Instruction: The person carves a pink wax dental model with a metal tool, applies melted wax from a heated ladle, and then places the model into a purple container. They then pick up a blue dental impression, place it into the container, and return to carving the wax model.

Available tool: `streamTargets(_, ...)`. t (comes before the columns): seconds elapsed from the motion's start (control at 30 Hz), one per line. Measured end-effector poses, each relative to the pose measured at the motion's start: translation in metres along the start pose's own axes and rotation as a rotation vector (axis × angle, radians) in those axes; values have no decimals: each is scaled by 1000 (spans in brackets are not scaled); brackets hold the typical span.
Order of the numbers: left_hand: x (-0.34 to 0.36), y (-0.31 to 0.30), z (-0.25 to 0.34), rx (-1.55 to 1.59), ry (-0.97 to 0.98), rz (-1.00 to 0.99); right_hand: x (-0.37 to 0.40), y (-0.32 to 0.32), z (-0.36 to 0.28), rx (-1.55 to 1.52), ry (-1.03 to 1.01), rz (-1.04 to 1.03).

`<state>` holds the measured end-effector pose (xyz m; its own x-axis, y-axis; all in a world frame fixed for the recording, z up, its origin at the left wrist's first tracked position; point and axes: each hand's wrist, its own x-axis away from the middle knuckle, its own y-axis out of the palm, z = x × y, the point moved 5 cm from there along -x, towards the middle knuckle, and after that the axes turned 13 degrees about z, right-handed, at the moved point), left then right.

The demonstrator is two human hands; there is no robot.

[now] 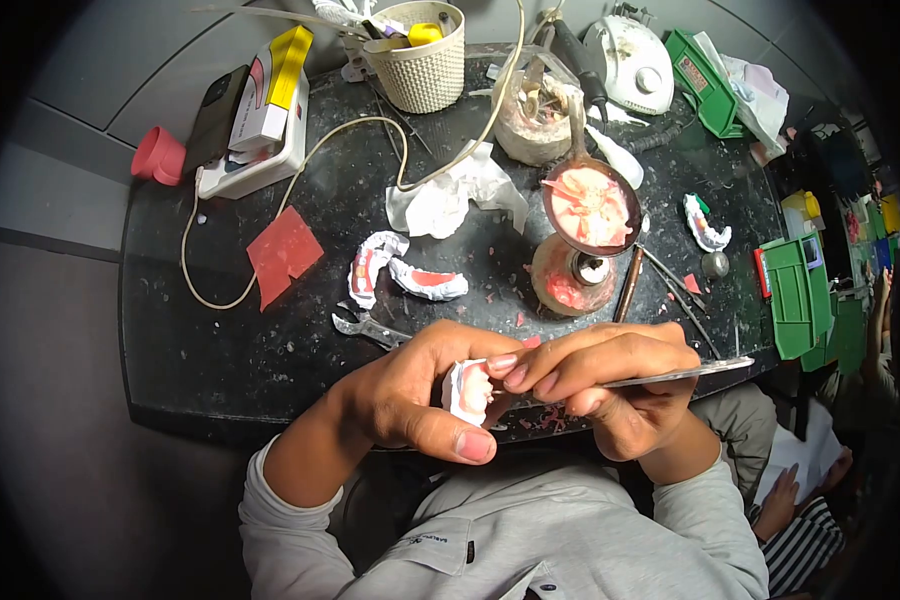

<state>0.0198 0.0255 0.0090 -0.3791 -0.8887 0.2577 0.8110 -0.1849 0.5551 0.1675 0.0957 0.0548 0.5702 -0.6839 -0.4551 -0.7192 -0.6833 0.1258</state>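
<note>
My left hand [420,400] is closed around a small white plaster dental cast [454,393] with pink wax on its face. In my right hand [620,385] is a slim metal wax knife [685,372], its handle sticking out to the right. The tool's working end points at the pink wax, close to or touching it; my fingers partly hide the tip. Just beyond my hands lie two more plaster casts, one with teeth set in pink wax [368,266] and one with a plain pink wax ridge [430,281].
A pan of pink wax [592,207] sits over a burner [573,275]. A wrench [372,328] lies near my left hand. Farther back are a red wax sheet [285,257], crumpled tissue [450,200], a woven basket [420,75] and green trays [798,300]. Another person's hand [778,503] shows at right.
</note>
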Motion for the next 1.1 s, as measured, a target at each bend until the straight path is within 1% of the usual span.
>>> streamTargets(0.07,0,2,0,33,-22,5,-1,1,-2,72,-42,-14)
streamTargets(0.17,0,2,1,22,-11,16,1,-1,0,-1,-10,4)
streamTargets(0.3,-1,2,1,24,-4,-2,0,-2,-3,16,-16,23)
streamTargets(0.4,-1,1,0,54,15,-29,2,-1,-4,54,-27,-26)
streamTargets(0.47,-2,-7,4,-16,212,166,4,-6,-4,16,-32,209)
streamTargets(0.5,-1,-6,7,-91,313,172,4,-10,-6,84,-57,198)
streamTargets(0.53,-3,-4,7,-90,312,173,6,-11,-3,83,-55,197)
streamTargets(0.6,-4,-2,17,-403,518,330,10,-15,1,-156,-146,209)
streamTargets(0.63,-2,-3,17,-472,503,374,9,-15,-1,-50,-144,125)
streamTargets(0.67,-3,-4,16,-471,502,374,9,-19,-7,-50,-142,126)
streamTargets(0.73,-3,-1,21,-680,674,392,12,-22,-9,138,-6,62)
streamTargets(0.77,-6,-2,21,-679,673,391,12,-20,-5,139,-4,63)
streamTargets(0.83,-5,4,28,-791,903,366,10,-15,-6,255,-260,139)
streamTargets(0.87,-4,4,27,-791,901,365,7,-12,-9,402,-272,114)
streamTargets(0.93,-1,1,26,-814,923,466,8,-8,-13,496,-270,120)
streamTargets(0.97,0,0,26,-827,948,483,5,-9,-14,496,-269,120)
streamTargets(1.03,0,-2,27,-842,968,478,0,-5,-18,510,-387,21)
streamTargets(1.1,0,-2,27,-863,1001,487,1,-2,-18,512,-365,40)
